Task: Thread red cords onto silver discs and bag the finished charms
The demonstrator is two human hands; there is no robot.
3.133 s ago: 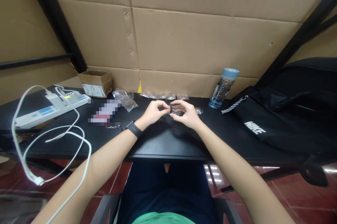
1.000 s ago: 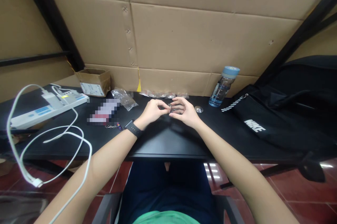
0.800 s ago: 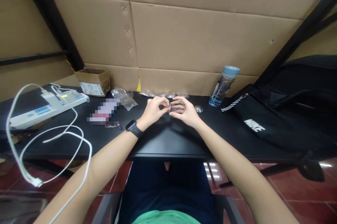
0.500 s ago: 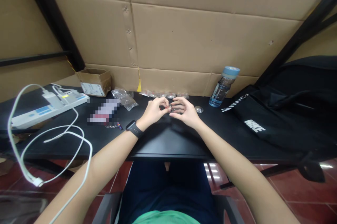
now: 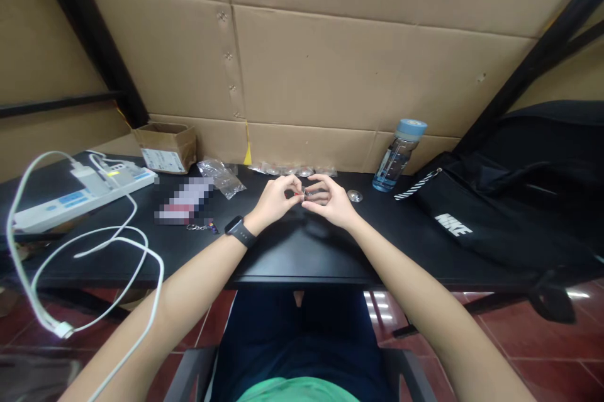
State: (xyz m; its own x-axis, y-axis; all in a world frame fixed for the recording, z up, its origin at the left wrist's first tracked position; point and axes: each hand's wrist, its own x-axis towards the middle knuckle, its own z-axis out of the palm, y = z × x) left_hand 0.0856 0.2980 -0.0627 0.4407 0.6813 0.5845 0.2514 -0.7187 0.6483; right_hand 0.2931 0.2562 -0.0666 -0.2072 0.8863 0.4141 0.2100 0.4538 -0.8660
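Note:
My left hand (image 5: pixel 278 201), with a dark watch on the wrist, pinches a small object with a red part (image 5: pixel 299 194) between thumb and fingertips. My right hand (image 5: pixel 333 201) faces it from the right, its fingers curved round the other side of the same small object, which has a shiny metallic bit. The fingers hide most of it, so its shape is too small to tell. Both hands are above the middle of the black table (image 5: pixel 302 263), fingertips nearly meeting. Just right of my right hand lies a small clear round item (image 5: pixel 355 196).
Clear plastic bags (image 5: pixel 221 177) and a row of small wrapped pieces (image 5: pixel 283 170) lie near the cardboard wall. An open carton (image 5: pixel 167 149), white power strip (image 5: pixel 80 201), cable and keychain (image 5: pixel 202 226) are left; a water bottle (image 5: pixel 399 156) and black bag (image 5: pixel 472 213) are right.
The view has shifted slightly. Both hands stay nearly in the same place, with only a small change in how the fingers sit round the small object.

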